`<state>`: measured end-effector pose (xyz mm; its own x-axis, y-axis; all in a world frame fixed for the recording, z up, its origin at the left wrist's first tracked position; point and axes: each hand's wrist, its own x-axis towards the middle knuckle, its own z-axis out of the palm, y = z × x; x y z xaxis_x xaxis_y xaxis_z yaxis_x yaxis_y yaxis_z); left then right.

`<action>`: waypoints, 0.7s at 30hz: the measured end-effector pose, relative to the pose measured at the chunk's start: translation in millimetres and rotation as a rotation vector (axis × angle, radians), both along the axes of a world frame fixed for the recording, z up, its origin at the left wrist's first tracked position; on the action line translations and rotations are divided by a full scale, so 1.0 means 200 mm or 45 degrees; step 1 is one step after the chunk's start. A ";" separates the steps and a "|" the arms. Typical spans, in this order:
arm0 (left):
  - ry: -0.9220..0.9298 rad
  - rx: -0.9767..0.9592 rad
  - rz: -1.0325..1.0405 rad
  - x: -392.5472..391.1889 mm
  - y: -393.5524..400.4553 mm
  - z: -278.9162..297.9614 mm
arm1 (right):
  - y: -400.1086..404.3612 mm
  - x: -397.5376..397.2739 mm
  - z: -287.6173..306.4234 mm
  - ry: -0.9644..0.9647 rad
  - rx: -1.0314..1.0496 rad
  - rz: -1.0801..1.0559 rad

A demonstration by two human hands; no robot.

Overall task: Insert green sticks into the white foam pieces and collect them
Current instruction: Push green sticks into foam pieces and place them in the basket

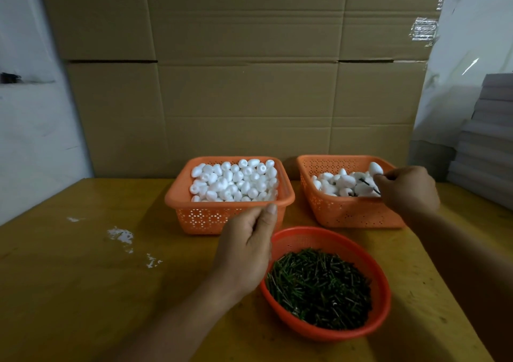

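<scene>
Depositing step: right hand over right orange perforated basket, fingers curled, apparently pinching green stick of finished white foam piece. Left hand near left basket of plain foam eggs, fingers loosely curled, holding nothing visible. Next likely: release, fetch stick from red oval basket in front.

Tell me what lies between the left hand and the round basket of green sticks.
Nothing: in the head view the left hand overlaps the near-left rim of the round basket of green sticks, with no gap.
</scene>
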<state>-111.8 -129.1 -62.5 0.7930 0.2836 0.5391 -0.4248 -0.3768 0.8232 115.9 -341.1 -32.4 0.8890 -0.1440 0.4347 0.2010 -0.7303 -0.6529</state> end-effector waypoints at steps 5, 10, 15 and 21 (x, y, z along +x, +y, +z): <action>0.003 0.150 0.015 -0.02 -0.02 0.00 | 0.00 0.10 0.02 0.176 -0.236 -0.119; 0.013 0.194 0.042 -0.01 0.00 -0.01 | 0.02 0.13 0.04 0.328 -0.362 -0.062; 0.024 0.194 0.031 -0.01 0.00 -0.01 | -0.01 0.11 0.04 0.290 -0.300 -0.079; 0.019 0.185 0.069 0.01 0.05 0.00 | 0.01 -0.07 0.02 -0.028 -0.193 0.035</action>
<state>-110.7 -118.5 -63.4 0.7870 0.2458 0.5659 -0.3888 -0.5146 0.7642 101.4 -338.5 -27.7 0.8818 -0.0511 0.4688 0.2352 -0.8141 -0.5310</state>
